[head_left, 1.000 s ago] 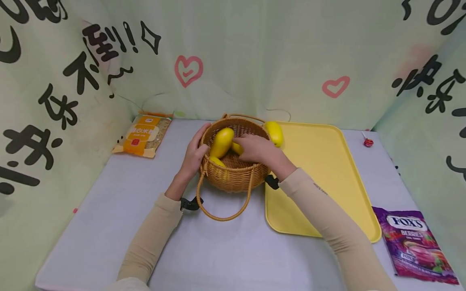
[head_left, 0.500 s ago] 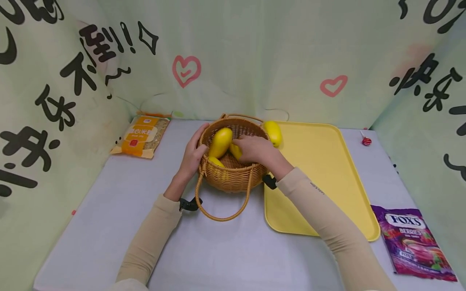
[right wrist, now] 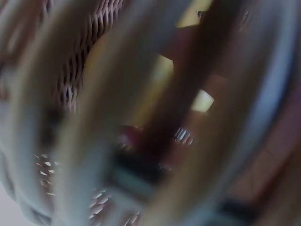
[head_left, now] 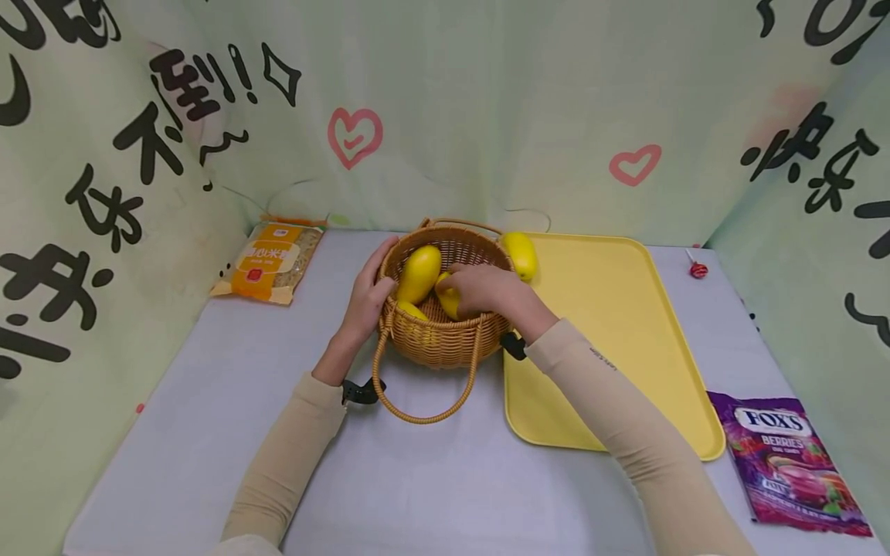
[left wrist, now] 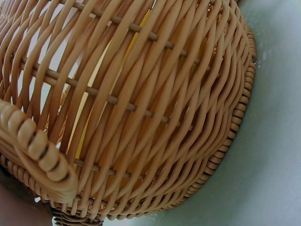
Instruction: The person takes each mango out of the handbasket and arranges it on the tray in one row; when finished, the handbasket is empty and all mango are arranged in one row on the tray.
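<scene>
A round wicker basket stands near the table's back, its front handle hanging down. My left hand grips the basket's left side at the rim. Inside, my right hand holds a yellow mango, partly covered by the fingers. Another mango leans upright at the basket's left, and a third mango shows only partly below it. In the left wrist view the basket's weave fills most of the picture. Through blurred wicker, the right wrist view shows yellow fruit and parts of the fingers.
Right of the basket lies a yellow tray, with a mango at its back left corner. A grain bag lies back left. A purple candy bag and a red lollipop are at the right.
The right hand's fingers have shifted slightly on the mango in the basket, and more of that mango shows now. The left hand and basket have stayed in place.
</scene>
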Tool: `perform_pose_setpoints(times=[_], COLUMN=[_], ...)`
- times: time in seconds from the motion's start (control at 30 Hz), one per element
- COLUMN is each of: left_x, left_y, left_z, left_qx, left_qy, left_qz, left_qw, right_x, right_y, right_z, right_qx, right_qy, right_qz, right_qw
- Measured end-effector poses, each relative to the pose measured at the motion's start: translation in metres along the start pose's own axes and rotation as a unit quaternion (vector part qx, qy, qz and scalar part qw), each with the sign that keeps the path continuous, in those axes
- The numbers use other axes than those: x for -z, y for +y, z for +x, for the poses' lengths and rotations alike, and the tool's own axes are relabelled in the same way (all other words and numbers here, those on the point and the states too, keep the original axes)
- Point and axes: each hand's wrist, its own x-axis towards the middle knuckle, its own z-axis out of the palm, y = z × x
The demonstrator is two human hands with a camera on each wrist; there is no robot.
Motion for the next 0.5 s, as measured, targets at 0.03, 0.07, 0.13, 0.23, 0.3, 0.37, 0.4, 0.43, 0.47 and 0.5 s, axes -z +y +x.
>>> perform_pose_setpoints(times=[0.03,0.07,0.13,0.23,0.3,0.37,0.4,0.43,0.47,0.5], left_x=[0.0000,0.0001,0.0002,0.0001,0.0000,-0.0001,-0.0001,-0.0001,0.0000,0.0001], left_y=[0.0003,0.0004,0.0008,0.0011,0.0013,0.0016,0.0016,0.0017,0.0017,0.0016], left_z=[-0.0003,-0.0005,-0.0008,-0.0009,-0.0008,-0.0009,-0.0010,-0.0010,-0.0010,-0.0008], left_qx=[0.000,0.000,0.000,0.000,0.001,0.002,0.002,0.002,0.003,0.002], left_qy=[-0.001,-0.002,-0.003,-0.003,-0.003,-0.003,-0.003,-0.003,-0.003,-0.002], left_qz=[0.000,0.001,0.003,0.003,0.003,0.002,0.001,0.000,0.000,-0.001], left_qw=[1.0000,1.0000,1.0000,1.0000,1.0000,1.0000,1.0000,1.0000,1.0000,1.0000], right_x=[0.0002,0.0005,0.0006,0.0008,0.0005,0.0005,0.0006,0.0006,0.0008,0.0010], right_y=[0.0001,0.0001,0.0004,0.0006,0.0008,0.0008,0.0007,0.0007,0.0006,0.0007], right_z=[0.0007,0.0013,0.0021,0.0022,0.0025,0.0029,0.0030,0.0034,0.0038,0.0038], right_qx=[0.005,0.011,0.020,0.014,0.010,0.003,0.003,0.004,0.006,0.008], right_qy=[-0.007,-0.014,-0.026,-0.045,-0.054,-0.061,-0.062,-0.062,-0.062,-0.061], right_qz=[0.000,0.002,0.007,0.022,0.028,0.030,0.028,0.024,0.022,0.020], right_qw=[1.0000,0.9998,0.9994,0.9986,0.9981,0.9977,0.9977,0.9977,0.9978,0.9979])
